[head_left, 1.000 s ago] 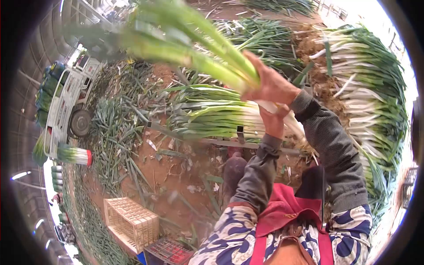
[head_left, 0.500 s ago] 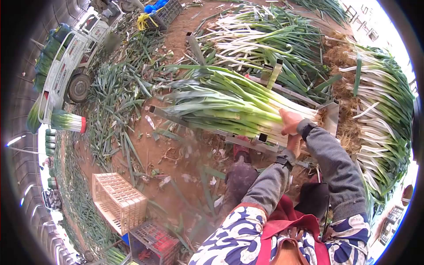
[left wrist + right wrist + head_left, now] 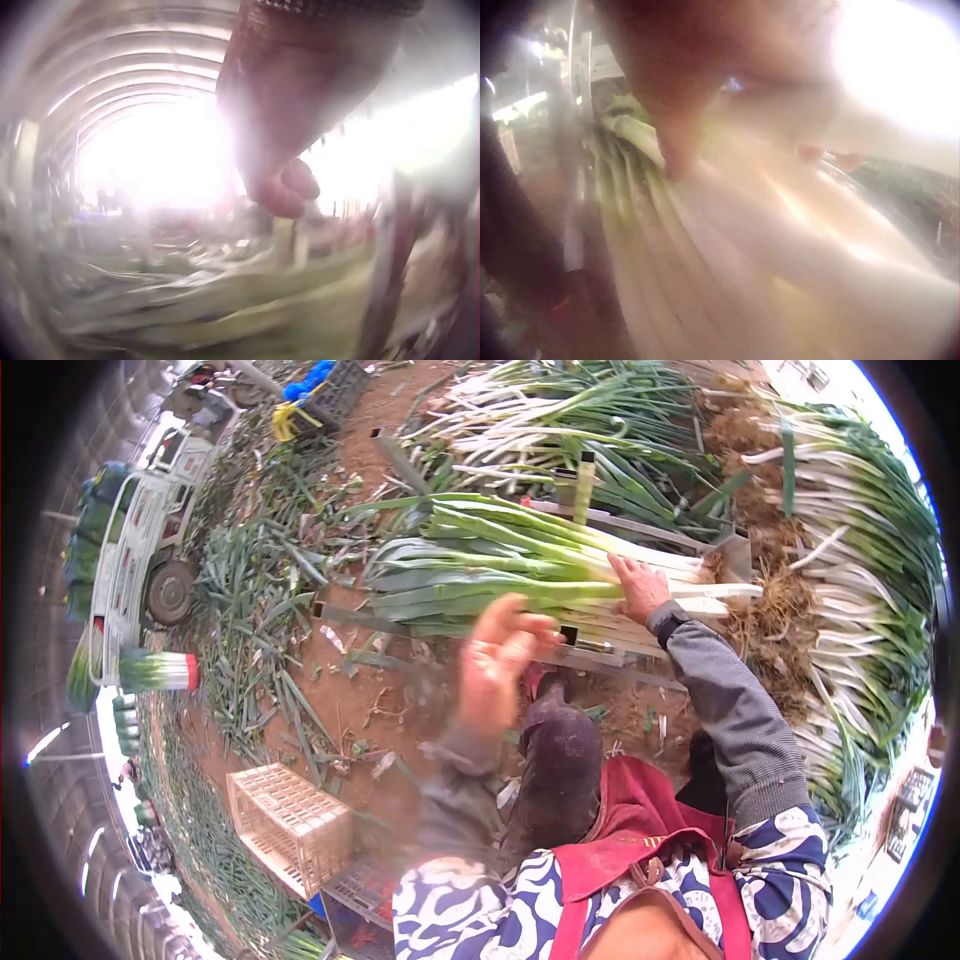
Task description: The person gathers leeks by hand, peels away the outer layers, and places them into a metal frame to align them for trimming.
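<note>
Head view: bare reddish earth floor littered with green trimmings, under an arched hall roof. The right hand rests flat, fingers straight, on the leek bundle lying in a metal rack. The left hand hovers, fingers relaxed, holding nothing. A plastic crate sits on the ground.
</note>
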Action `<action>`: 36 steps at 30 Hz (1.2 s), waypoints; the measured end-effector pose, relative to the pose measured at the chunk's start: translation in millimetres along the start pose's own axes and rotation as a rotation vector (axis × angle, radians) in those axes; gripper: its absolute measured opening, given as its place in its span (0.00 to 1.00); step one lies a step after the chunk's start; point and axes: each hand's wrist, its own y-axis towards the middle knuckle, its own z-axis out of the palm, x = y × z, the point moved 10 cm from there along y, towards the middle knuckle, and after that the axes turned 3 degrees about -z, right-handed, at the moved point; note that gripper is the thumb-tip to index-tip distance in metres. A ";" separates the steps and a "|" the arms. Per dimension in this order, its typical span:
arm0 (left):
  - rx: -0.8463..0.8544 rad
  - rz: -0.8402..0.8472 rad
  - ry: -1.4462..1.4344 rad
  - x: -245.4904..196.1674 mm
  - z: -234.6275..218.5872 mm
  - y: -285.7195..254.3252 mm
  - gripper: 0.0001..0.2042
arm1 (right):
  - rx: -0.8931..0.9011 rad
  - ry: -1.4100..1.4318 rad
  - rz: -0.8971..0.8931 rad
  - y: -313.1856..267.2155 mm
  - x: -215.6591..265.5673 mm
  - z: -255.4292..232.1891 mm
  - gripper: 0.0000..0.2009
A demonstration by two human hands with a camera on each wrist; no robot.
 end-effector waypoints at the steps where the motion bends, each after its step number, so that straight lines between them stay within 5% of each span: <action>1: -0.109 0.036 0.310 4.2 -37.2 10.0 0.22 | -0.071 -0.022 -0.022 -4.0 -1.4 -7.2 0.42; 3: -0.226 -0.076 0.904 41.0 -108.7 26.9 0.31 | -0.155 -0.110 -0.013 -17.1 -13.8 -15.2 0.36; 6: -0.164 0.328 1.521 40.4 -84.4 48.9 0.36 | -0.119 -0.112 0.039 -39.0 -50.8 -24.3 0.27; 10: 0.018 0.355 1.729 80.0 -61.4 94.0 0.38 | -0.198 -0.009 -0.067 -53.0 -73.2 -46.7 0.13; 14: -0.011 0.575 1.750 62.3 -70.1 122.8 0.19 | -0.318 0.074 -0.116 -57.1 -44.3 -105.0 0.13; 18: 0.047 0.611 1.743 -10.9 -59.8 93.5 0.23 | -0.479 0.278 -0.229 -79.2 0.8 -123.5 0.13; 20: 0.083 0.557 1.764 -17.9 -73.3 82.6 0.24 | -0.425 0.356 -0.171 -84.9 13.3 -79.2 0.13; 24: 0.167 0.416 1.775 38.3 -111.2 76.7 0.22 | -0.363 0.302 -0.042 -95.1 16.6 21.9 0.13; 36: 0.196 0.499 1.889 130.4 -100.2 53.4 0.27 | -0.446 0.371 0.086 -131.6 -60.8 89.4 0.16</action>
